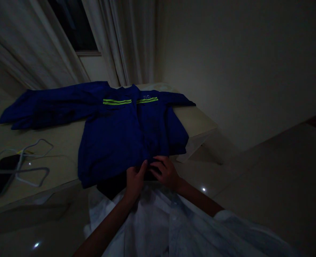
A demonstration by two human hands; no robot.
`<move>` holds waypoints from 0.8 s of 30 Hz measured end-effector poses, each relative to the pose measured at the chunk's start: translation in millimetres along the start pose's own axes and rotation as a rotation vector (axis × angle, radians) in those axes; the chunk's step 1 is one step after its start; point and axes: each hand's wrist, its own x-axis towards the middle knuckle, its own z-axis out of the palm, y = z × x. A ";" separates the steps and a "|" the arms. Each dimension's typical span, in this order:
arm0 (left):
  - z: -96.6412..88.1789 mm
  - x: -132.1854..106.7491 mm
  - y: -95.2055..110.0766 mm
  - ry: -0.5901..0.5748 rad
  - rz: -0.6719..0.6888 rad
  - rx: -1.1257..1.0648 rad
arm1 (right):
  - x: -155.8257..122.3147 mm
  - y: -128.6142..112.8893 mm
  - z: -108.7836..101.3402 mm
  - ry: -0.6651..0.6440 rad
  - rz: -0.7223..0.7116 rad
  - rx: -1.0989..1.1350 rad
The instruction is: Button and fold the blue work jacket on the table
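A dark blue jacket point(115, 139) with yellow-green stripes across the chest lies spread front side up, its sleeves stretched out to either side. Its bottom hem hangs over the near edge of the table. At the middle of that hem, my left hand point(135, 180) is closed on the fabric with the thumb on top. Just to its right, my right hand point(167, 171) has its fingers bent and pinched at the hem, beside the front opening. The dim light hides the fine detail between the fingertips.
The pale table point(64, 146) runs along a curtained wall. On its left lie a black phone-like device point(3, 175) and a looped white cable point(44, 169). Pale curtains point(126, 43) hang behind, and a bare wall point(227, 64) stands to the right.
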 end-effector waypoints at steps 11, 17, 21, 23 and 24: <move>-2.9 2.2 -13.1 0.011 -0.014 -0.032 | -0.1 -1.3 1.4 0.084 0.118 0.006; -1.8 1.9 -11.6 0.003 -0.007 -0.037 | 3.1 -3.6 2.6 0.101 0.159 0.032; -2.1 2.6 -13.4 0.008 -0.016 -0.055 | 6.8 -5.8 0.4 0.067 0.257 0.102; -2.6 2.6 -13.7 0.012 -0.007 -0.047 | 8.0 -5.2 -1.4 0.031 0.252 0.116; -2.7 2.5 -13.4 0.009 -0.008 -0.045 | 8.3 -4.6 -2.2 0.017 0.230 0.118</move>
